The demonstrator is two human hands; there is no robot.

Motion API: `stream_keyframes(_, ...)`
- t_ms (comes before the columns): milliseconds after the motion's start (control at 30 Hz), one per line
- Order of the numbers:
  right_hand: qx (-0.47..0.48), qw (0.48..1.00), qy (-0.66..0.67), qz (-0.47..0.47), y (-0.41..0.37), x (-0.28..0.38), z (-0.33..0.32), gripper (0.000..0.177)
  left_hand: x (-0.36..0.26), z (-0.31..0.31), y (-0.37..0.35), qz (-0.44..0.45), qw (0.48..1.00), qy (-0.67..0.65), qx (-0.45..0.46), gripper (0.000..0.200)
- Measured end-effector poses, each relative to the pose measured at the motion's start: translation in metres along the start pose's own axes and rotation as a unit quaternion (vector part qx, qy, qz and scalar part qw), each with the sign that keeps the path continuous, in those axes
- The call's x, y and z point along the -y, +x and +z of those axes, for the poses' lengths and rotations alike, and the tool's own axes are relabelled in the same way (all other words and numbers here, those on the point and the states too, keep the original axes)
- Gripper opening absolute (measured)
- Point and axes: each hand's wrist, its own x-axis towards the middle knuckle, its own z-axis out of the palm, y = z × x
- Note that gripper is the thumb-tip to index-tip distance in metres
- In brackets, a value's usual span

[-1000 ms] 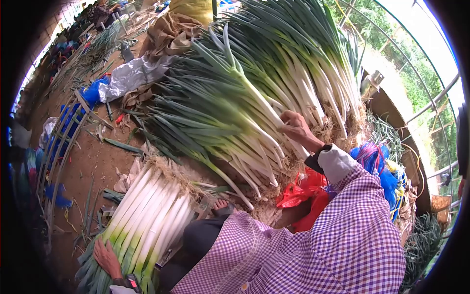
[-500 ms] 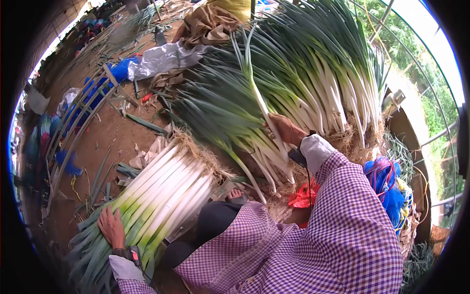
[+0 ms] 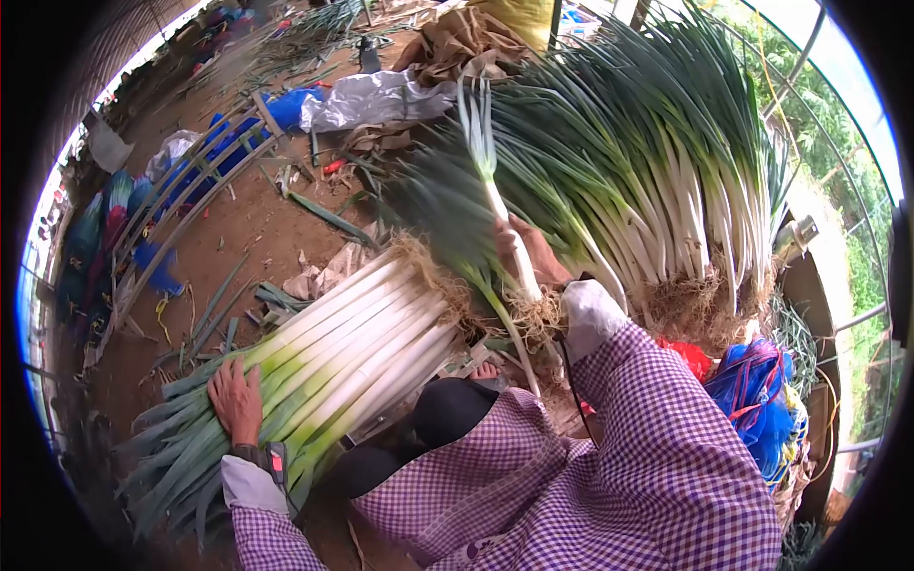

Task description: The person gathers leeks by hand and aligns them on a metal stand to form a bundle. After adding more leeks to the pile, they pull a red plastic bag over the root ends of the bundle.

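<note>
The left arm [image 3: 271, 528] reaches forward from the checked garment [image 3: 666, 457], and its left hand [image 3: 236, 404] lies palm down, fingers a little spread, on the bundle of leeks [image 3: 362, 333] where white stalks turn green. The right arm [image 3: 633, 366] stretches ahead and bends in at the wrist; the right hand [image 3: 533, 252] is closed round a long leek [image 3: 514, 228] on its pale shank, above the shaggy roots [image 3: 535, 316]. Blurred green leaves [image 3: 424, 195] lie beside that stalk — whether more stalks are in the same grip, I cannot tell.

Against the earlier frames, the held leek stands steeper in the view and has come nearer the root end of the bundle; before, it slanted across the heap. The left hand has kept to the bundle, and the whole view has shifted.

A bare foot [image 3: 486, 371] shows beyond the knee. To the right, a red plastic bag [image 3: 684, 357] lies near the blue netting [image 3: 757, 404]. Past the right hand spreads the big heap of leeks [image 3: 666, 190], roots toward the person. Farther off are a silvery sheet [image 3: 376, 100], a crumpled brown cloth [image 3: 466, 43] and — behind it — a yellow sack [image 3: 522, 19].
</note>
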Motion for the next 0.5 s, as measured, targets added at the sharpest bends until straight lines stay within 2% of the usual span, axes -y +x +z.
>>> stream_keyframes(33,-0.028,0.998,-0.061,-0.012,0.001,-0.003,0.008,0.024,-0.003,-0.003,0.0,0.0,1.0,0.004,0.001,0.042)
stream_keyframes(67,-0.102,0.982,-0.146,-0.064,0.002,-0.01,0.015,0.023,-0.006,-0.006,0.0,-0.002,1.0,0.007,0.002,0.043)
stream_keyframes(133,-0.241,0.904,-0.312,-0.167,-0.012,-0.034,0.071,0.023,-0.008,-0.007,0.0,-0.004,1.0,0.005,-0.001,0.043)
stream_keyframes(200,-0.219,0.899,-0.345,-0.156,-0.01,-0.043,0.075,0.031,-0.007,-0.008,0.0,-0.005,1.0,0.001,0.0,0.043)
stream_keyframes(367,-0.134,0.887,-0.418,-0.145,-0.033,-0.075,0.153,0.048,-0.008,-0.004,-0.002,-0.007,1.0,-0.01,-0.028,0.044)
stream_keyframes(500,-0.023,0.861,-0.485,-0.149,-0.036,-0.098,0.206,0.06,-0.01,-0.008,-0.002,-0.009,1.0,0.001,-0.024,0.045)
